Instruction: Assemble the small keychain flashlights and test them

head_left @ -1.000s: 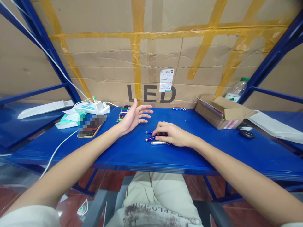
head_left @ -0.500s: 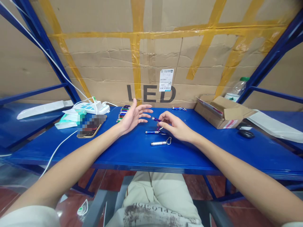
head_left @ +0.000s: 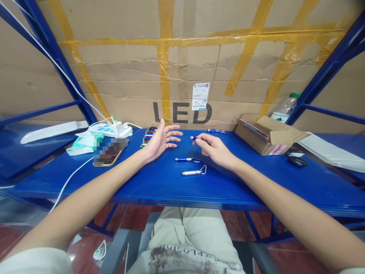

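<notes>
My right hand (head_left: 215, 149) pinches a small purple penlight (head_left: 193, 138) above the blue table (head_left: 148, 182); its tip pokes out to the left and the fingers cover the rest. My left hand (head_left: 162, 142) is raised with fingers spread and holds nothing. Just behind it lies a row of several coloured penlights (head_left: 149, 133), partly hidden by the palm. Between the hands and the near edge lie a blue penlight (head_left: 184, 160) and, closer to me, a silver one (head_left: 191, 173) with a metal clip. Another penlight (head_left: 213, 131) rests at the back.
An open cardboard box (head_left: 264, 139) stands at the right, with a bottle (head_left: 286, 106) behind it and a black mouse (head_left: 296, 161) in front. At the left are a power strip (head_left: 114, 129), a phone (head_left: 111, 156) and a plastic packet (head_left: 81, 144). Large cardboard (head_left: 128, 83) backs the table.
My right hand has shifted slightly right with the purple penlight, and less of the penlight shows now. My left hand has barely moved and stays spread.
</notes>
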Demonstrator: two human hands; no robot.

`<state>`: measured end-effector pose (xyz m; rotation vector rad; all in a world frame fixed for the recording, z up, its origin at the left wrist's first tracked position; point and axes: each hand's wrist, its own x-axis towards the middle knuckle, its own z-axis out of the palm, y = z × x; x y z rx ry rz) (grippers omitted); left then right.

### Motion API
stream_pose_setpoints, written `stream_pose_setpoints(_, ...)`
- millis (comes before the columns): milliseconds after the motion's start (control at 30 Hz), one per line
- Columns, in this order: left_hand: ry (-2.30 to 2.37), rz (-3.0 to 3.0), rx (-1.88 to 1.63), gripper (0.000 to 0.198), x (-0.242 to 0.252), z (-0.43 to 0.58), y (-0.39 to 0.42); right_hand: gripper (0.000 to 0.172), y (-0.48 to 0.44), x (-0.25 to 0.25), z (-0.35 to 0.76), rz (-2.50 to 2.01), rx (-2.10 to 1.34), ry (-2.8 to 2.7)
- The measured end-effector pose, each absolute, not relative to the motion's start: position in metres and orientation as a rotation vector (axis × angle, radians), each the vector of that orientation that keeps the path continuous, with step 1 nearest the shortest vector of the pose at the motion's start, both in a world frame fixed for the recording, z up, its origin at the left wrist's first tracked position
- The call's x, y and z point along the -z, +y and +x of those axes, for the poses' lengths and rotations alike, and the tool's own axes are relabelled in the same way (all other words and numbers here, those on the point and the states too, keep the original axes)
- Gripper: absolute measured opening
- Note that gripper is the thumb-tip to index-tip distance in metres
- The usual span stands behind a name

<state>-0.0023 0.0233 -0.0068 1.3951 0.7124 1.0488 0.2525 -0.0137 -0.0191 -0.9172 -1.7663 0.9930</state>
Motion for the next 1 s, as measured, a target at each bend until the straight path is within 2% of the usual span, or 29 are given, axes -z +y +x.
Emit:
stream_pose_setpoints(333, 0.683, 1.374, -1.051, 0.087, 0.0068, -0.0023, 0.0228, 0.04, -0.0196, 0.0188, 0.2546, -0.982, -0.744, -2.098)
stream_pose_setpoints(1000, 0.684, 1.362, -1.039, 0.088, 0.0037, -0.0022, 0.0202, 0.041, -0.02, 0.0179, 0.2554, -1.036, -0.735, -2.096)
